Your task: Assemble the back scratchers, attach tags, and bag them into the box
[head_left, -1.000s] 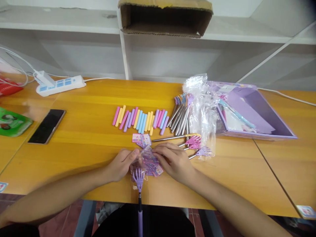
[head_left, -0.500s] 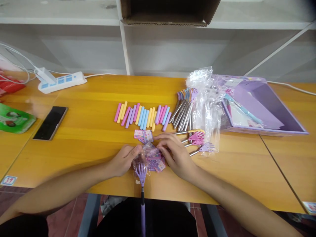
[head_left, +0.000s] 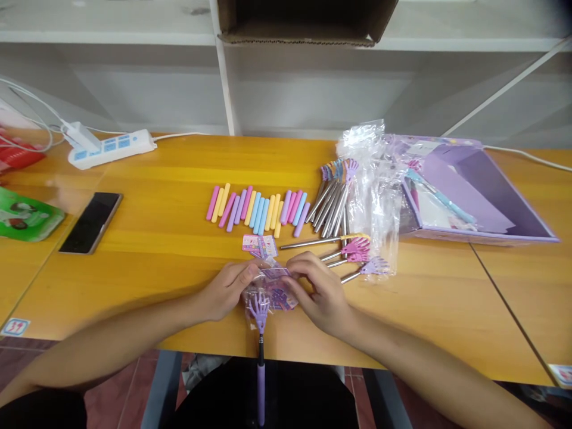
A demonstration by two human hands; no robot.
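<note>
My left hand (head_left: 226, 290) and my right hand (head_left: 319, 289) pinch a small clear plastic bag of pink and purple cards (head_left: 273, 290) from either side, near the table's front edge. A purple hand-shaped back scratcher (head_left: 260, 333) lies under the bag, its handle hanging over the edge toward me. A few loose small cards (head_left: 260, 244) lie just beyond the bag.
On the orange table (head_left: 156, 250) lie a row of pastel foam grips (head_left: 257, 208), a bundle of metal scratchers (head_left: 333, 199), crumpled clear bags (head_left: 373, 190) and an open purple box (head_left: 473, 196). At left are a phone (head_left: 92, 221), a power strip (head_left: 111, 148) and a green packet (head_left: 24, 219).
Both hands have closed in on the small bag and the right hand has slid a little toward me. The camera view tilted slightly down after the first frame.
</note>
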